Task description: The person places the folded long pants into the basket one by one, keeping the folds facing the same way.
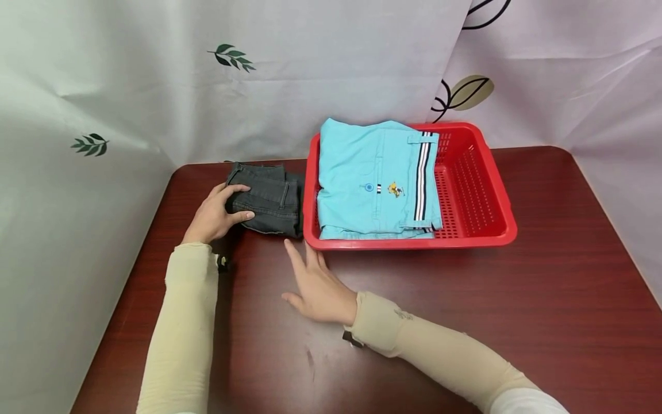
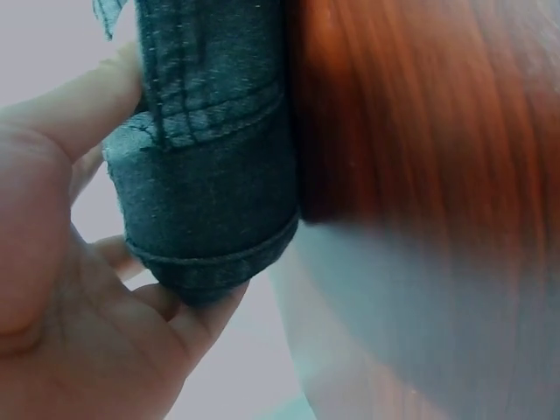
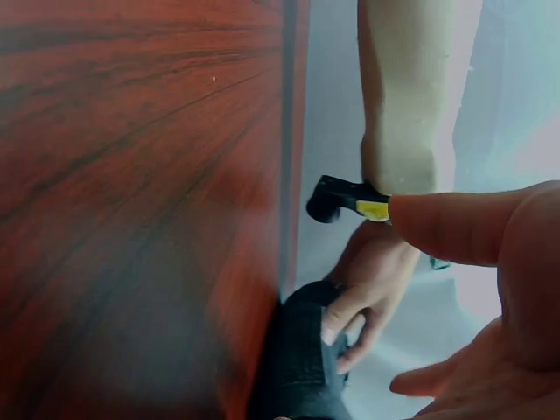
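Observation:
Folded dark grey jeans [image 1: 266, 198] lie on the table, just left of a red plastic basket [image 1: 478, 238]. My left hand [image 1: 209, 215] grips their left end. In the left wrist view its thumb and fingers [image 2: 214, 315] curve round the thick folded edge of the denim. My right hand [image 1: 323, 290] is held near the basket's front left corner, its fingers extended and thumb apart, holding nothing. Whether its fingertips touch the basket is hidden under the rim. Folded light blue shorts or trousers [image 1: 351, 172] with a striped waistband fill the basket's left part.
The dark red wooden table [image 1: 517, 322] extends in front of and to the right of the basket. White patterned cloth [image 1: 310, 80] hangs behind the table and along its sides. Both wrists carry small black cameras [image 1: 222, 263] over pale sleeves.

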The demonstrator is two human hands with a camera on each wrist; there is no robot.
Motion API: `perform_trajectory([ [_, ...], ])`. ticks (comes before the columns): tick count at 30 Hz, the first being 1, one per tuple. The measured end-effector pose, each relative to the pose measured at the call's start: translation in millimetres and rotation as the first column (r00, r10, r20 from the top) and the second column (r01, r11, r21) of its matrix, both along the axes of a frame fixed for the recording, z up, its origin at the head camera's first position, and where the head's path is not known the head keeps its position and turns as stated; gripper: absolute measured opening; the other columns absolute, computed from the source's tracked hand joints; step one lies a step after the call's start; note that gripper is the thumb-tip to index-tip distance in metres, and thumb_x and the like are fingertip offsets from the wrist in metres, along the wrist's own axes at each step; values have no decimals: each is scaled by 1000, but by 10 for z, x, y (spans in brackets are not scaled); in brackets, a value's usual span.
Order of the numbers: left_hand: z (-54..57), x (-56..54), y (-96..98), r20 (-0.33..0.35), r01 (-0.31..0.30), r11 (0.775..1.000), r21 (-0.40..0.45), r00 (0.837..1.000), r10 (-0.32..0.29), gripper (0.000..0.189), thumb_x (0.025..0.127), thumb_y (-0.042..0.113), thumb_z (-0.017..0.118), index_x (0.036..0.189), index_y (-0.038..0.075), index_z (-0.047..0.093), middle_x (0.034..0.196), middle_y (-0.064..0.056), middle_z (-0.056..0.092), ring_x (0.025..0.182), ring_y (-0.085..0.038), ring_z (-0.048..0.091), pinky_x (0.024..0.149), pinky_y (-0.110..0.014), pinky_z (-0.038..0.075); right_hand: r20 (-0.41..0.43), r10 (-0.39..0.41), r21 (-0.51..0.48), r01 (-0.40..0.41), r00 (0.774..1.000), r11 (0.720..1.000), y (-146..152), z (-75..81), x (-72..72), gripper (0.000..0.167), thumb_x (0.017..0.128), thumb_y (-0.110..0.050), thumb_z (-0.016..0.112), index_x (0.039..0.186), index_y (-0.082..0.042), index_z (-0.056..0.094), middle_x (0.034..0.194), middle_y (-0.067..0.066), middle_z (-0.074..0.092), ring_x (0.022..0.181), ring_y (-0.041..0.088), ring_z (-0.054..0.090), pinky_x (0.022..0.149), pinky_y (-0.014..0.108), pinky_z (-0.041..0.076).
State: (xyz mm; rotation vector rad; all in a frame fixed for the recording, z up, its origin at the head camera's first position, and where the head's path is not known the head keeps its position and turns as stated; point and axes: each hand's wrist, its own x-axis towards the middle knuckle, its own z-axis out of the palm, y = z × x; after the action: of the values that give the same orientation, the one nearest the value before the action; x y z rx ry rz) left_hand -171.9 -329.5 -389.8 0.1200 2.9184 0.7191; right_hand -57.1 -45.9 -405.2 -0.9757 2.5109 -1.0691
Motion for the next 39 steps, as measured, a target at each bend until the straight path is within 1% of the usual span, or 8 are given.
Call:
perform_trajectory([
  [7,60,29,11,2,16,999,51,1000,-16,71,95,31,72,156,16,38,161,-28,18,144,-50,24,111,-68,24,121,-56,-9,57,991,998,-100,-22,-111,100,94,-27,71,162,-6,1,164,24,7,150,40,15,115,50,33],
  [11,76,82,18,-14,-38,993,112,999,40,90,96,34,70,163,14,13,163,-25,17,147,-46,21,114,-65,23,172,-83,-38,91,982,995,-163,-31,-174,99,95,-28,69,162,-9,-2,165,20,12,150,36,19,116,49,30],
  [15,97,131,41,18,-119,982,148,993,118,93,100,40,59,162,9,-4,164,-27,14,149,-45,18,115,-64,20,217,-95,-94,117,972,989,-208,-51,-228,98,97,-26,68,162,-11,-3,152,18,41,145,32,35,115,45,35],
  [19,103,133,97,27,-150,983,110,989,148,79,106,39,46,161,2,3,162,-30,14,148,-47,16,116,-63,18,249,-114,-115,146,962,983,-225,-59,-249,97,96,-24,69,162,-12,-2,155,15,39,142,29,39,112,44,38],
  [25,70,88,160,-11,-170,984,50,985,170,67,108,28,43,159,-3,13,157,-35,23,144,-51,24,115,-62,22,248,-140,-97,168,959,981,-236,-65,-232,96,96,-25,69,163,-13,2,168,12,8,151,31,20,117,46,30],
  [28,79,67,182,-6,-176,984,40,984,177,64,108,24,44,159,-3,16,156,-36,25,142,-52,25,114,-63,23,265,-119,-98,149,957,984,-237,-56,-217,95,95,-26,69,163,-12,3,168,14,3,153,30,9,119,48,26],
  [31,101,41,200,15,-179,983,40,984,178,63,107,21,45,160,0,17,156,-35,25,142,-53,25,113,-64,23,278,-91,-97,123,956,988,-234,-48,-206,95,95,-27,69,163,-10,5,167,15,6,154,29,6,120,50,23],
  [39,147,-27,214,44,-175,983,53,984,173,61,106,16,47,160,3,21,157,-32,25,143,-51,26,113,-63,24,246,-1,-105,28,969,994,-255,-58,-138,94,94,-26,70,162,-7,7,164,19,16,151,33,17,120,47,24],
])
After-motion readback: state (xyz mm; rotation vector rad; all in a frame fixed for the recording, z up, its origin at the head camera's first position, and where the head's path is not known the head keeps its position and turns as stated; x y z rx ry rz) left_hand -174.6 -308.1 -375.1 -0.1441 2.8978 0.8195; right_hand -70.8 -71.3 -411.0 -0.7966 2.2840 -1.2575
